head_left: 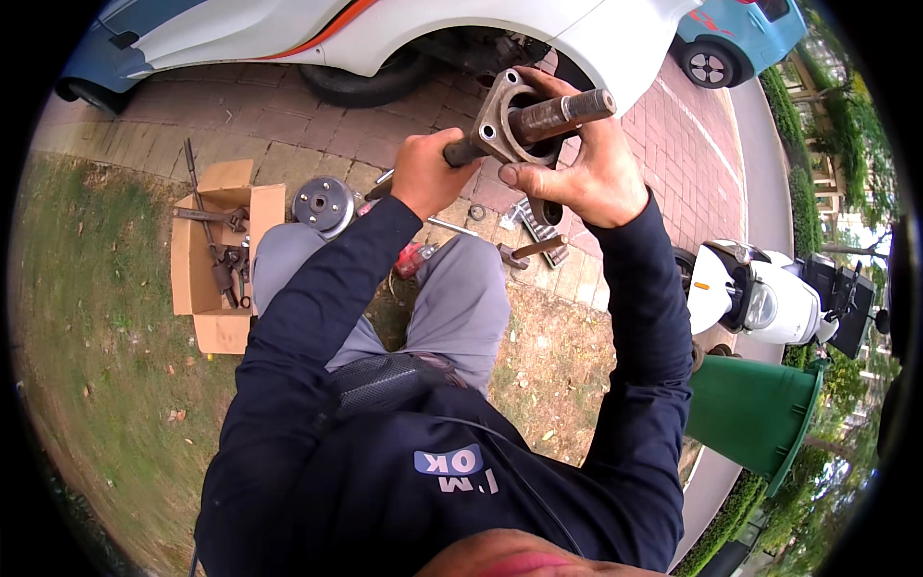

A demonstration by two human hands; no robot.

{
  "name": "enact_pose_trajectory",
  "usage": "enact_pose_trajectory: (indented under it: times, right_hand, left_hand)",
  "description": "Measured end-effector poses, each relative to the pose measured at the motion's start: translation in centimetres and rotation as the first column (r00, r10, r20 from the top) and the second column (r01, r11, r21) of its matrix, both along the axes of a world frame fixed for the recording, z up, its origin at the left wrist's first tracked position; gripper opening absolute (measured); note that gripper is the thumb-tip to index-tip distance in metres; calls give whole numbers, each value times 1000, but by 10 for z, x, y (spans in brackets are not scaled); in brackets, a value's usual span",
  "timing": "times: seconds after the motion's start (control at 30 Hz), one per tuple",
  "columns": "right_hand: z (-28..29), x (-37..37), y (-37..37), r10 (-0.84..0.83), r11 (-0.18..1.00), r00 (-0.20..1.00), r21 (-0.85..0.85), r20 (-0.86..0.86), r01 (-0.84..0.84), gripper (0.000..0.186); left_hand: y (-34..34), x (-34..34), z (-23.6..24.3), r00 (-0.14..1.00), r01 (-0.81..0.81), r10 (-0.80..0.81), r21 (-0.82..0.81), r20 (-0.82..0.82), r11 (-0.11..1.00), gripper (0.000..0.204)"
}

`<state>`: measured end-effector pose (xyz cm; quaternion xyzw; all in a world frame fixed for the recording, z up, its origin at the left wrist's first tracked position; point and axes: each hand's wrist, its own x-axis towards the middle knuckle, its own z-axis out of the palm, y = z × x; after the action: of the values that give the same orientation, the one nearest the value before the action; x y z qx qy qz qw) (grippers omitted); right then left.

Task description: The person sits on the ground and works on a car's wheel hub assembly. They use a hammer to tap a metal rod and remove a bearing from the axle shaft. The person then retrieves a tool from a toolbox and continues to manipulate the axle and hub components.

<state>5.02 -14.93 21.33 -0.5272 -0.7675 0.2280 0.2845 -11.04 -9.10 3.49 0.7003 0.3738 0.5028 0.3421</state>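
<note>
Up in front of me, both hands hold a rusty metal axle part (497,113), which has a flat flange with bolt holes and a thick threaded shaft (562,113) sticking out. My right hand (601,178) wraps the flange from the right, its thumb on the near side and its fingers behind. My left hand (425,168) is closed round a dark round bar at the flange's left. I cannot tell whether that bar belongs to the same piece. Below my hands, a brake drum (323,205) lies on the paving beside my left knee. A socket set (543,231) lies to the right.
A white car (423,34) stands ahead, with a loose tyre (375,82) at its side. To my left is a cardboard box (221,332) of tools and metal parts. A red tool (413,258) lies between my knees. A scooter (760,293) and green bin (750,404) are at right.
</note>
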Motion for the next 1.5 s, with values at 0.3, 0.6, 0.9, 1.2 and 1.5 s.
enact_pose_trajectory:
  times: [0.3, 0.6, 0.9, 1.2, 1.5]
  right_hand:
    - [52, 23, 0, -171, 983, 985, -61, 26, 173, 97]
    - [286, 74, -31, -373, 903, 927, -249, -47, 351, 113]
    - [283, 207, -275, -944, 331, 296, -448, -147, 831, 21]
    - [132, 203, -481, -909, -125, 277, -840, 310, 528, 36]
    - [78, 295, -488, -814, 15, -581, -1000, -14, 3, 43]
  left_hand:
    - [24, 31, 48, 944, 321, -325, -80, -49, 944, 21]
    - [13, 67, 300, 806, 487, -572, -378, -152, 787, 19]
    - [-31, 176, 482, 759, 638, -650, -153, -43, 755, 21]
    - [-102, 347, 592, 790, 608, -491, -374, 368, 700, 33]
    - [-97, 494, 639, 770, 630, -471, -395, 431, 669, 33]
